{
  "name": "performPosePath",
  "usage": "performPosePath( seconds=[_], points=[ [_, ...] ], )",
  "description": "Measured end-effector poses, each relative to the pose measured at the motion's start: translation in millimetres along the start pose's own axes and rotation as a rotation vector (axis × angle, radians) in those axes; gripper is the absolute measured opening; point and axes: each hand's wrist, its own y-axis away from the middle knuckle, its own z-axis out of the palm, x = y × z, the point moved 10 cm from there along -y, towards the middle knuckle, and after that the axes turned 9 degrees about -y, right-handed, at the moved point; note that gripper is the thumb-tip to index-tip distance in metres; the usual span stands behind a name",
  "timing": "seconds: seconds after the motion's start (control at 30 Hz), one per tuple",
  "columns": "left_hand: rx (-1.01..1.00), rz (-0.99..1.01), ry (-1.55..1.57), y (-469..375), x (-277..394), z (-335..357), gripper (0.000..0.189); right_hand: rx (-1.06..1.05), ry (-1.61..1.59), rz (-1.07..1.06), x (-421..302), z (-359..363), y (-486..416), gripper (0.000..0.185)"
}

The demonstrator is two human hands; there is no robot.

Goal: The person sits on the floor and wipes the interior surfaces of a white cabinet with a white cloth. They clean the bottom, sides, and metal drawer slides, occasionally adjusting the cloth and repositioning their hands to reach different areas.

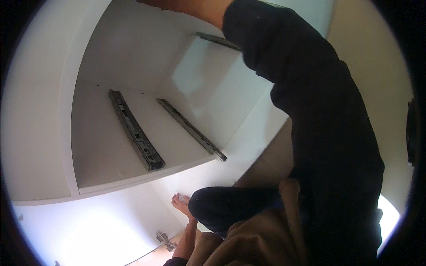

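Observation:
My left hand (180,204) is low in the picture, fingers apart and fingertips against the white lower panel (203,173) of a cabinet. Nothing shows in its grasp. From the right, my black-sleeved right arm (319,99) reaches across to the top edge. Its bare forearm (199,10) leads out of the picture, and the right hand is out of view. Inside the white cabinet compartment, two metal drawer slides, one broader (138,133) and one narrower (191,128), lie along one panel. A third drawer slide (221,42) is on the far panel, partly behind my sleeve.
A metal cabinet hinge (166,241) sits near the bottom, beside a brightly lit white panel (90,229). The compartment's front edge (146,181) runs before me. My dark-clad knee (233,206) is close to the cabinet. Brown floor (273,156) shows beyond it. A dark object (410,133) stands at far right.

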Motion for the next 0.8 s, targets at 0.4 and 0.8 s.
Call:
performPosePath(
  seconds=[0.4, 0.8],
  points=[
    [0.004, -0.108, 0.001, 7, -28, -4, 0.036, 0.482, -1.041, 0.304, -20, 87, -69, 0.045],
    [-0.053, -0.113, 0.065, -5, -1, 4, 0.038, 0.510, -1.560, 0.309, -232, 82, -148, 0.044]
  ],
)
